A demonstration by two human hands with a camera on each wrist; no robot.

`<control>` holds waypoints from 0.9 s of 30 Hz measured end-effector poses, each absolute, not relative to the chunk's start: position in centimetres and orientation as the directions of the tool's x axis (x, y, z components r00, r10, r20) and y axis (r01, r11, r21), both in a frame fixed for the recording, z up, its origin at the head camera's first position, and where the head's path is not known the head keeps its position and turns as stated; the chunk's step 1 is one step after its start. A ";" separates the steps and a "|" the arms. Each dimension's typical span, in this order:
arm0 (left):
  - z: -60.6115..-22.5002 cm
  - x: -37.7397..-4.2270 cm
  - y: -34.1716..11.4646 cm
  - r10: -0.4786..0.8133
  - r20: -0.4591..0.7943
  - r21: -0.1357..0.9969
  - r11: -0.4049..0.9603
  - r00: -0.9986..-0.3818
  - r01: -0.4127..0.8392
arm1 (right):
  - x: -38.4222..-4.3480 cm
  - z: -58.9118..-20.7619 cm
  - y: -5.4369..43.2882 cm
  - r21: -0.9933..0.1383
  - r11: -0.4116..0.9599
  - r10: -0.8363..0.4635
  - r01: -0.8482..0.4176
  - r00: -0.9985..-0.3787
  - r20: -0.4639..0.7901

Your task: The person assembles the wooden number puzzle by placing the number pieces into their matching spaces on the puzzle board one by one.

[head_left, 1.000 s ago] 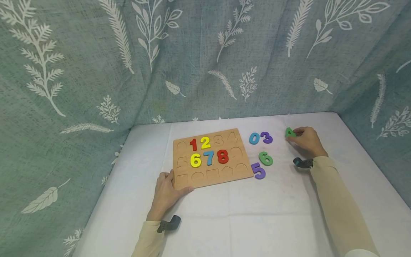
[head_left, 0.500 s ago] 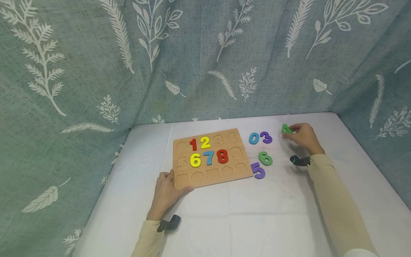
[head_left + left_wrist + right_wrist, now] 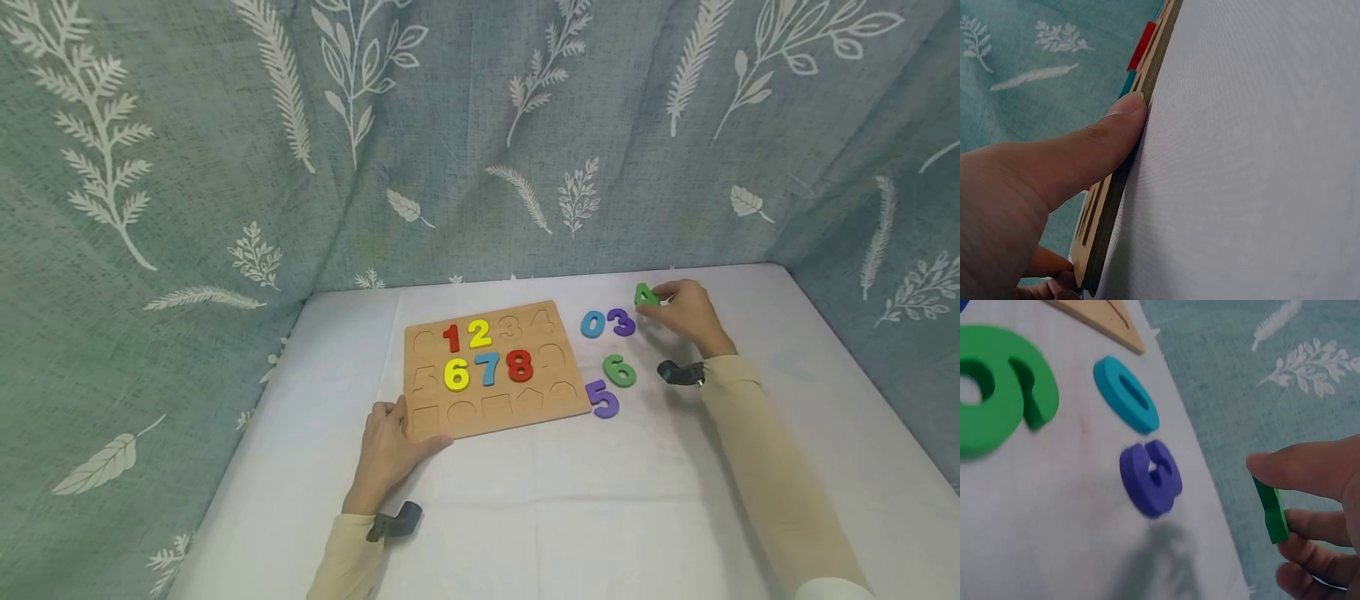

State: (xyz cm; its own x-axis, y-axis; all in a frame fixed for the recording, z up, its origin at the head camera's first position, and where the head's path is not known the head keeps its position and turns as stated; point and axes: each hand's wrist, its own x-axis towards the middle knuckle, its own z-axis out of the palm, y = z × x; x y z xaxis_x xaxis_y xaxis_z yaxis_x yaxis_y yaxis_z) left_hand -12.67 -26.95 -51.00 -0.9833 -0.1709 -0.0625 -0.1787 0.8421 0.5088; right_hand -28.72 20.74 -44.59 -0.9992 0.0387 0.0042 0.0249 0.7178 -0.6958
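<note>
My right hand (image 3: 692,315) pinches a green number 4 (image 3: 646,296) between thumb and fingers. In the right wrist view the green piece (image 3: 1271,511) is held off the white cloth, its shadow falling near the purple 3 (image 3: 1152,478). At the lower left corner of the wooden number puzzle board (image 3: 480,417), my left hand (image 3: 388,454) grips the edges. Its thumb (image 3: 1125,115) lies along the front edge; the other fingers are at the left side, partly hidden. Set in the board are a red 1, yellow 2, yellow 6, blue 7 and red 8 (image 3: 520,366).
Right of the board lie a blue 0 (image 3: 592,324), a purple 3 (image 3: 621,322), a green 6 (image 3: 619,370) and a purple 5 (image 3: 603,399), which is close against the board's edge. A leaf-patterned curtain (image 3: 465,192) stands behind the white-covered table (image 3: 525,517).
My right hand has moved left and slightly away from me with the green number 4, now close to the purple 3. The left hand and the board have stayed put.
</note>
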 end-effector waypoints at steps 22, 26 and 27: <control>-50.8 -12.7 -26.9 -0.165 -0.067 0.505 0.845 -0.984 -0.176 | -29.9 -43.2 15.2 -0.704 0.706 -0.001 -0.072 -0.995 0.101; -50.7 -12.7 -26.9 -0.161 -0.063 0.513 0.841 -0.985 -0.171 | -29.9 -43.2 14.4 -0.708 0.701 -0.003 -0.086 -0.993 0.118; -50.7 -12.7 -26.9 -0.162 -0.063 0.512 0.842 -0.985 -0.171 | -30.0 -43.2 14.2 -0.709 0.699 -0.006 -0.094 -0.992 0.126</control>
State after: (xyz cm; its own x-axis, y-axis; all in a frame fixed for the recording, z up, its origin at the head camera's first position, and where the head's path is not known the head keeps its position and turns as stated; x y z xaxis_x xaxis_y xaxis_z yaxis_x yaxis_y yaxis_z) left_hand -12.67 -26.90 -50.70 -0.9848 -0.1619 -0.0629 -0.1711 0.8418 0.5119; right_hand -30.00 14.18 -43.20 -0.9920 -0.0056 0.1258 -0.0939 0.6988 -0.7091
